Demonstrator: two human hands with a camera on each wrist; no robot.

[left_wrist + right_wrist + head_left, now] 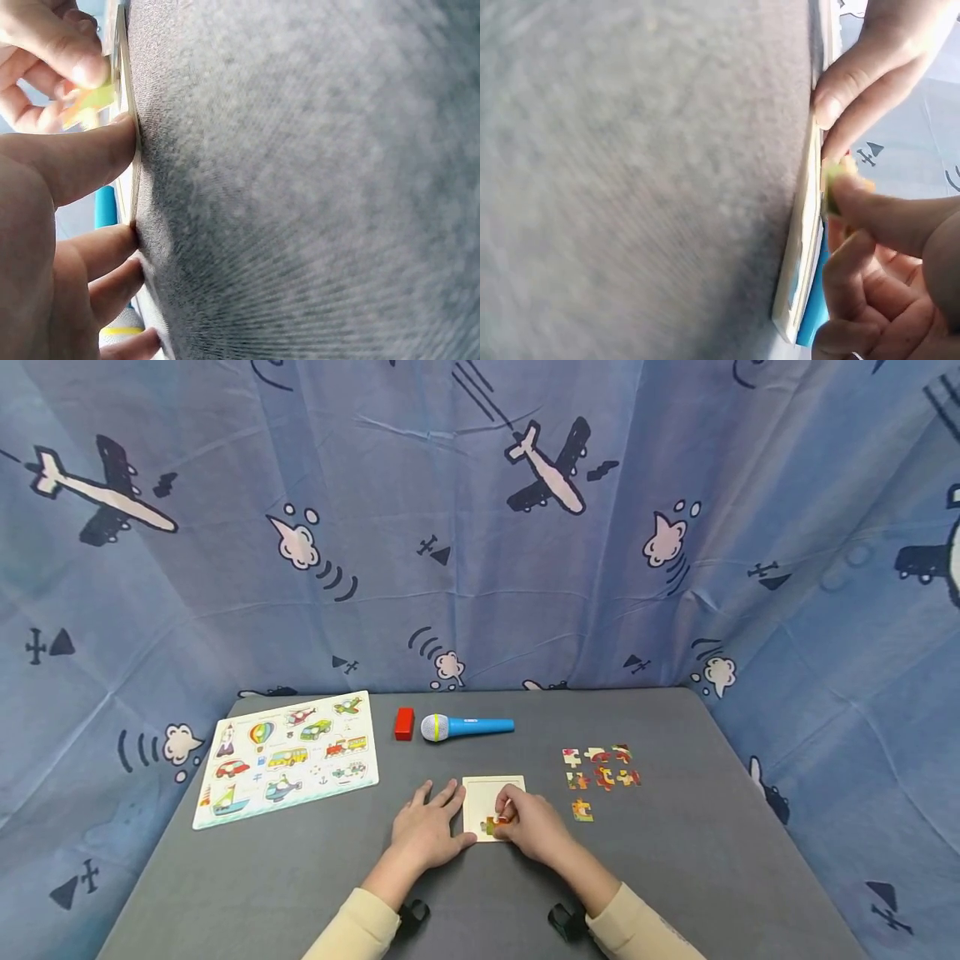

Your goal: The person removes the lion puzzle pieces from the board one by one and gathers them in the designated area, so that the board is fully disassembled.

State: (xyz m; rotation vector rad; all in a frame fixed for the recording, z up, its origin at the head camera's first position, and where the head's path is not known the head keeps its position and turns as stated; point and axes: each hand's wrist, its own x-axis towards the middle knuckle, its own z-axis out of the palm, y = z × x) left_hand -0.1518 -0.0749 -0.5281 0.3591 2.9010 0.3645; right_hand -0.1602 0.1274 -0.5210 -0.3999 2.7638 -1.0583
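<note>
A small square wooden puzzle tray lies on the table in the head view. Its left edge is touched by my left hand, whose thumb and fingers are spread and rest along that side. Over the tray's lower part, my right hand pinches a colourful jigsaw piece between thumb and fingers. In the left wrist view this piece is tilted, close above the tray. The right wrist view shows the thumb pressed on the piece's green and yellow side, the fingers behind it.
Several loose jigsaw pieces lie to the right, one piece set apart nearer me. A blue toy microphone and a red block lie beyond the tray. A vehicle picture board lies at the left. A patterned curtain hangs behind.
</note>
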